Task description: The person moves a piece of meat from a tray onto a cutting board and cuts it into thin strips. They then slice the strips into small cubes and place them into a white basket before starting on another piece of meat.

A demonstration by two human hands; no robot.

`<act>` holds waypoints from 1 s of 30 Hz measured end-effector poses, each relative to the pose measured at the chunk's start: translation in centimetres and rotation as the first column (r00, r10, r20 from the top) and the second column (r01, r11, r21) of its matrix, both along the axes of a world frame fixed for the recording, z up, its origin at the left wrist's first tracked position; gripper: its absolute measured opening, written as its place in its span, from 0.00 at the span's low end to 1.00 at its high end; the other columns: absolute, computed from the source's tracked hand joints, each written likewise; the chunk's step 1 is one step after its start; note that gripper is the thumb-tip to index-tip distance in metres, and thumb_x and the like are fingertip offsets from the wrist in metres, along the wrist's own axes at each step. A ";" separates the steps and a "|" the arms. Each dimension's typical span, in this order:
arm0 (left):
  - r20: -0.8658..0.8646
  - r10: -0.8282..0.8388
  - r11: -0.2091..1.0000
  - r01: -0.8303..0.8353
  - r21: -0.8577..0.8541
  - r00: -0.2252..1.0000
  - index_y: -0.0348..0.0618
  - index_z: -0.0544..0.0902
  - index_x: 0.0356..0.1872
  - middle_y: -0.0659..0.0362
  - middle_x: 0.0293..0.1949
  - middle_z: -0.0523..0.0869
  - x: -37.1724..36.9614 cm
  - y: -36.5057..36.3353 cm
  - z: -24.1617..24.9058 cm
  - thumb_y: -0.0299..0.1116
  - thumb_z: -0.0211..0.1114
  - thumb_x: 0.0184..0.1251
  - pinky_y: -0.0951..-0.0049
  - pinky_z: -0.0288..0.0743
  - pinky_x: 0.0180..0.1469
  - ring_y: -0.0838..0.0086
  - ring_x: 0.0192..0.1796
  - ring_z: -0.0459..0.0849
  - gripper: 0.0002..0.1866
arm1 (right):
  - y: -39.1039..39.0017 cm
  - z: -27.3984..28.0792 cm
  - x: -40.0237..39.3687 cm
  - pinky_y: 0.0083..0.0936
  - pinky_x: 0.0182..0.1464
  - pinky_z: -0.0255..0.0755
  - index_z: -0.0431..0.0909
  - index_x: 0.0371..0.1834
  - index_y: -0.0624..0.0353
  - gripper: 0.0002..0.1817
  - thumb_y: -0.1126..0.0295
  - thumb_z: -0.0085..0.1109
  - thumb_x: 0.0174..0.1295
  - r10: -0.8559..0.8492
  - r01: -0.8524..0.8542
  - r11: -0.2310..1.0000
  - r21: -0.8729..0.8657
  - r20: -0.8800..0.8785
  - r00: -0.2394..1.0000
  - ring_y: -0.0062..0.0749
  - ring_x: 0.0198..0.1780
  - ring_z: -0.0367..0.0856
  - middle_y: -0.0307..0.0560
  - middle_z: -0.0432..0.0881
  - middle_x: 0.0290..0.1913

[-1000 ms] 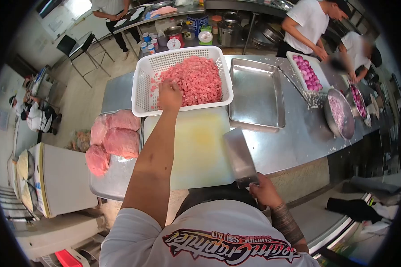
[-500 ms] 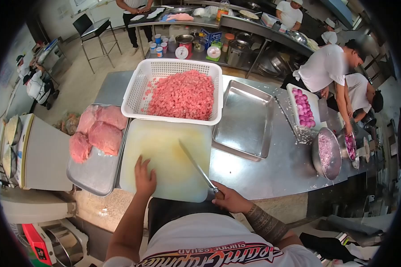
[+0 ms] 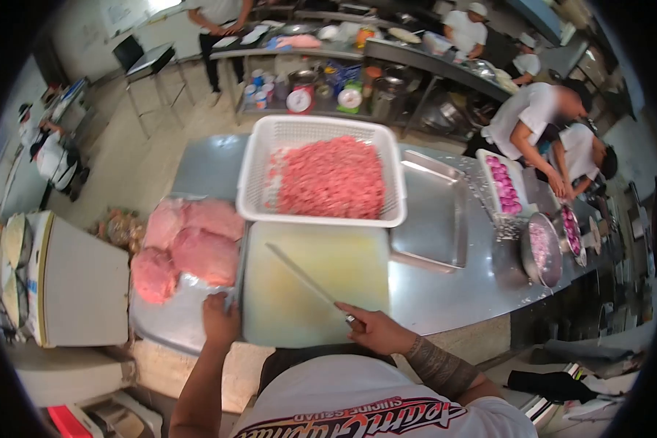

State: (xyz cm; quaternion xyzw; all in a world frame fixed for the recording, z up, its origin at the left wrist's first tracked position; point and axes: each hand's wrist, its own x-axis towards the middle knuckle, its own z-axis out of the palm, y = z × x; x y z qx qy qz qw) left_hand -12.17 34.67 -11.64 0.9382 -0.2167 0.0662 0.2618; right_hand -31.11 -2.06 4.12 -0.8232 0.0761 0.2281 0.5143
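Observation:
My right hand (image 3: 376, 330) is closed around the handle of a long knife (image 3: 303, 274). Its blade points up and left over the pale, yellow-stained cutting board (image 3: 306, 310). At the board's left side my left hand (image 3: 220, 320) is over the near right part of a metal tray (image 3: 169, 317), empty, its fingers slightly blurred and apart from the thumb. Just beyond that hand, several large pieces of raw pink meat (image 3: 206, 255) lie on the tray. Behind the board stands a white perforated basket (image 3: 263, 212) heaped with small diced meat (image 3: 332, 179).
A shallow metal pan (image 3: 431, 212) lies right of the basket. Farther right are a white tray of peeled purple onions (image 3: 504, 186) and a steel bowl of chopped onion (image 3: 542, 252). Two co-workers (image 3: 529, 120) lean over that end. A white cabinet (image 3: 84, 281) stands at left.
My left hand has moved left from the cutting board to the meat tray. The knife stays in my right hand, its blade now lower over the board. The whole view has shifted.

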 end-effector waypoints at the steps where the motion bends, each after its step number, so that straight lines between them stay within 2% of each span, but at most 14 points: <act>1: 0.007 -0.059 0.996 0.059 -0.066 0.998 0.34 0.84 0.52 0.44 0.44 0.86 0.1 0.9 -1.2 0.29 0.73 0.63 0.48 0.79 0.54 0.47 0.48 0.85 0.17 | 1.2 0.0 0.7 0.25 0.44 0.74 0.57 0.89 0.46 0.44 0.72 0.66 0.71 -0.019 0.019 1.000 0.017 -0.007 1.000 0.29 0.31 0.71 0.44 0.70 0.29; 2: -0.183 -0.085 0.994 0.069 -0.089 0.980 0.35 0.84 0.52 0.44 0.45 0.87 -0.1 0.9 0.4 0.30 0.73 0.64 0.48 0.80 0.53 0.48 0.47 0.86 0.18 | 2.7 -0.1 1.4 0.23 0.43 0.73 0.57 0.89 0.48 0.44 0.73 0.66 0.70 -0.028 0.028 0.999 0.036 -0.016 0.999 0.26 0.31 0.69 0.42 0.69 0.28; 4: -0.116 -0.150 0.979 0.131 -0.159 0.982 0.37 0.84 0.55 0.45 0.43 0.86 -0.6 1.2 1.1 0.32 0.73 0.65 0.47 0.80 0.54 0.48 0.47 0.86 0.19 | 5.7 0.1 2.9 0.19 0.42 0.68 0.58 0.88 0.53 0.44 0.76 0.66 0.69 -0.058 0.059 0.997 0.053 -0.015 0.998 0.23 0.31 0.65 0.38 0.64 0.28; 5: -0.236 -0.122 0.987 0.093 -0.130 0.964 0.37 0.84 0.56 0.46 0.43 0.86 -0.8 1.3 1.8 0.33 0.74 0.65 0.47 0.80 0.54 0.47 0.47 0.86 0.20 | 7.1 0.1 3.7 0.17 0.41 0.66 0.59 0.88 0.55 0.44 0.78 0.66 0.69 -0.077 0.078 0.995 0.058 -0.012 0.997 0.21 0.31 0.64 0.36 0.62 0.28; 7: -0.248 -0.138 0.987 0.113 -0.112 0.959 0.37 0.86 0.56 0.47 0.43 0.87 -0.6 1.7 2.8 0.32 0.71 0.68 0.51 0.82 0.52 0.49 0.46 0.87 0.18 | 9.8 -0.5 4.8 0.16 0.41 0.64 0.59 0.87 0.59 0.43 0.80 0.66 0.68 -0.116 0.120 0.984 0.130 -0.035 0.993 0.21 0.31 0.61 0.34 0.60 0.29; 8: -0.328 -0.157 0.981 0.108 -0.163 0.932 0.37 0.86 0.56 0.48 0.43 0.87 -0.2 2.1 3.6 0.33 0.70 0.69 0.52 0.83 0.52 0.49 0.46 0.88 0.17 | 10.8 -0.5 5.4 0.15 0.41 0.62 0.59 0.87 0.61 0.43 0.81 0.66 0.68 -0.148 0.153 0.976 0.156 -0.045 0.988 0.21 0.31 0.60 0.33 0.59 0.29; 10: -0.466 -0.215 0.957 0.090 -0.276 0.858 0.38 0.87 0.54 0.49 0.42 0.88 0.6 3.0 4.4 0.33 0.69 0.71 0.52 0.84 0.52 0.50 0.46 0.88 0.15 | 13.0 0.0 6.6 0.14 0.42 0.66 0.60 0.87 0.62 0.42 0.82 0.65 0.69 -0.160 0.155 0.970 0.185 0.013 0.987 0.17 0.32 0.66 0.32 0.65 0.29; 12: -0.282 -0.266 0.917 0.152 -0.368 0.922 0.39 0.88 0.52 0.51 0.41 0.89 1.4 4.0 4.5 0.30 0.70 0.70 0.56 0.84 0.47 0.52 0.41 0.89 0.13 | 15.3 0.2 7.6 0.15 0.42 0.70 0.61 0.86 0.61 0.41 0.82 0.64 0.70 -0.213 0.170 0.949 0.266 0.145 0.966 0.16 0.33 0.70 0.32 0.70 0.29; 14: -0.116 -0.315 0.875 0.241 -0.420 0.942 0.39 0.89 0.50 0.52 0.41 0.89 2.3 5.1 5.0 0.28 0.71 0.68 0.59 0.83 0.44 0.55 0.38 0.88 0.11 | 16.1 1.1 9.2 0.17 0.40 0.73 0.60 0.86 0.61 0.39 0.80 0.63 0.72 -0.187 0.157 0.947 0.281 0.082 0.979 0.16 0.32 0.74 0.32 0.73 0.30; 19: 0.202 -0.377 0.738 0.425 -0.524 0.904 0.42 0.89 0.49 0.56 0.41 0.88 4.4 5.7 13.3 0.24 0.75 0.62 0.60 0.80 0.45 0.60 0.41 0.86 0.14 | 18.4 3.4 13.5 0.19 0.32 0.74 0.59 0.86 0.64 0.36 0.75 0.60 0.77 -0.044 0.066 0.972 0.227 -0.102 0.994 0.15 0.27 0.75 0.33 0.76 0.30; 22: 0.320 -0.315 0.737 0.443 -0.511 0.894 0.42 0.89 0.48 0.57 0.41 0.87 6.5 4.2 15.0 0.28 0.75 0.61 0.59 0.77 0.50 0.59 0.45 0.84 0.14 | 20.0 3.0 15.1 0.19 0.30 0.73 0.59 0.85 0.66 0.34 0.71 0.57 0.80 0.040 0.009 0.968 0.249 -0.190 0.981 0.15 0.25 0.74 0.33 0.76 0.29; 28: 0.344 -0.368 0.792 0.485 -0.371 0.864 0.43 0.88 0.42 0.57 0.41 0.87 12.1 2.7 10.2 0.42 0.75 0.64 0.56 0.73 0.54 0.58 0.47 0.81 0.14 | 22.4 0.9 16.5 0.20 0.29 0.71 0.61 0.84 0.65 0.31 0.68 0.56 0.82 0.057 0.001 0.970 0.245 -0.231 0.971 0.16 0.24 0.74 0.33 0.75 0.28; 29: 0.364 -0.373 0.794 0.496 -0.351 0.854 0.44 0.87 0.32 0.59 0.34 0.86 12.6 2.7 9.6 0.44 0.74 0.64 0.58 0.74 0.51 0.60 0.43 0.82 0.14 | 22.6 0.7 16.7 0.20 0.29 0.72 0.62 0.84 0.65 0.31 0.68 0.56 0.82 0.042 0.015 0.971 0.237 -0.235 0.971 0.16 0.24 0.74 0.33 0.75 0.28; 30: 0.346 -0.406 0.785 0.517 -0.341 0.845 0.45 0.86 0.29 0.59 0.32 0.86 12.7 2.9 9.5 0.44 0.75 0.64 0.59 0.74 0.49 0.61 0.41 0.82 0.14 | 22.8 0.6 16.9 0.20 0.29 0.72 0.62 0.84 0.65 0.31 0.68 0.56 0.82 0.028 0.029 0.973 0.230 -0.238 0.971 0.16 0.24 0.74 0.33 0.75 0.28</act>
